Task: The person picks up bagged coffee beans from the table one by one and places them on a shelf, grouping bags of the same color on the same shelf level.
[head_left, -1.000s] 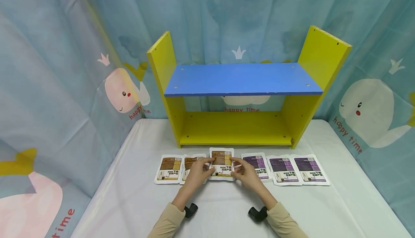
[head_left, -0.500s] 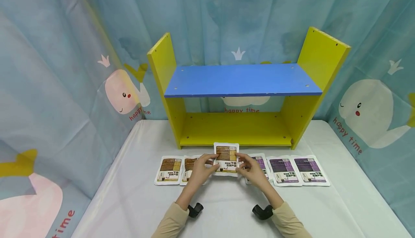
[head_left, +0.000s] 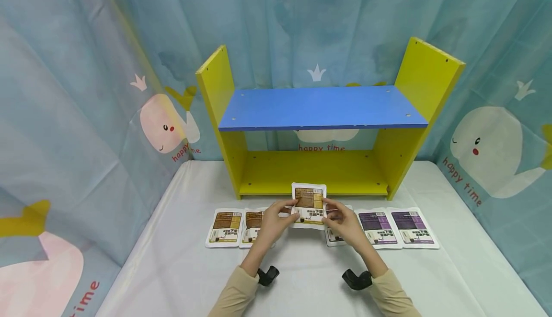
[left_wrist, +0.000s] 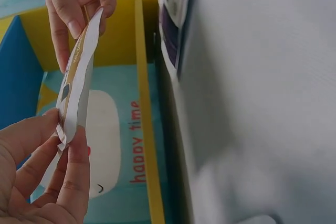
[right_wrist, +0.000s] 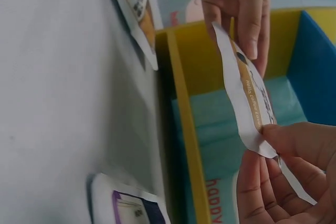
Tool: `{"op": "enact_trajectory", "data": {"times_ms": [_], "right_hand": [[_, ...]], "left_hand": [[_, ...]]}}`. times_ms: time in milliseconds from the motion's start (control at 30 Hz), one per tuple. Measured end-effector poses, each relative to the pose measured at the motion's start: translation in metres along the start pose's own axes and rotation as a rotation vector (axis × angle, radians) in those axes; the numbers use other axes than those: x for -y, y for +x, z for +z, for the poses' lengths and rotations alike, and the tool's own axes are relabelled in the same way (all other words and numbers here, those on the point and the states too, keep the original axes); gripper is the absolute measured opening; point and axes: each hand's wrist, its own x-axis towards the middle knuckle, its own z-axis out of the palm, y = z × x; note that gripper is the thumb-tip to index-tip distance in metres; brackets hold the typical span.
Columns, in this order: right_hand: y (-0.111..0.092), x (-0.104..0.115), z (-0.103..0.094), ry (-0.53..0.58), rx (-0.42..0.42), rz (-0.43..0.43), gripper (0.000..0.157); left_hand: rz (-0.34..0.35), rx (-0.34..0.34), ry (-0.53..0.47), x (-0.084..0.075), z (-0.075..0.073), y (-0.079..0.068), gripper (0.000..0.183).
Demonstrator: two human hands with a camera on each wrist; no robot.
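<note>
A white coffee sachet with brown and yellow print point(head_left: 309, 204) is held up in front of the shelf's lower board, raised off the table. My left hand point(head_left: 274, 222) pinches its left edge between thumb and fingers, while my right hand point(head_left: 348, 226) pinches the right edge. In the left wrist view the sachet point(left_wrist: 79, 82) appears almost edge-on. Lettering including "Coffee" shows on the sachet point(right_wrist: 244, 98) in the right wrist view. Two more brown sachets point(head_left: 225, 227) lie on the table to the left. Purple sachets point(head_left: 411, 226) lie to the right, one partly hidden behind my right hand.
Behind the sachets stands a shelf unit with yellow sides point(head_left: 431, 75), a blue upper board point(head_left: 323, 107) and a yellow lower board point(head_left: 312, 168). A white cloth point(head_left: 306, 278) covers the table. Blue printed curtains point(head_left: 276, 29) hang around the back and sides.
Both hands have lifted the brown sachet away from the table row, moving it rightward and toward the shelf. The other sachets have stayed in place.
</note>
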Motion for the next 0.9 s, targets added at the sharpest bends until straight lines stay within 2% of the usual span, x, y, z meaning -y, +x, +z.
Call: {"op": "enact_trajectory", "data": {"times_ms": [167,367,600,900], "right_hand": [[0.001,-0.005,-0.009,0.027,-0.023,-0.013,0.049],[0.003,-0.016,-0.018,0.007,-0.059,-0.037,0.049],[0.002,-0.014,-0.028,0.096,-0.080,-0.044,0.051],[0.000,-0.006,-0.041,0.117,-0.101,-0.106,0.047]], "left_hand": [[0.023,0.015,-0.055,-0.010,0.003,0.002,0.037],[0.048,0.039,-0.090,-0.021,0.007,0.006,0.039],[0.080,0.045,-0.146,-0.033,0.011,0.010,0.038],[0.102,0.045,-0.188,-0.043,0.018,0.015,0.039]]}}
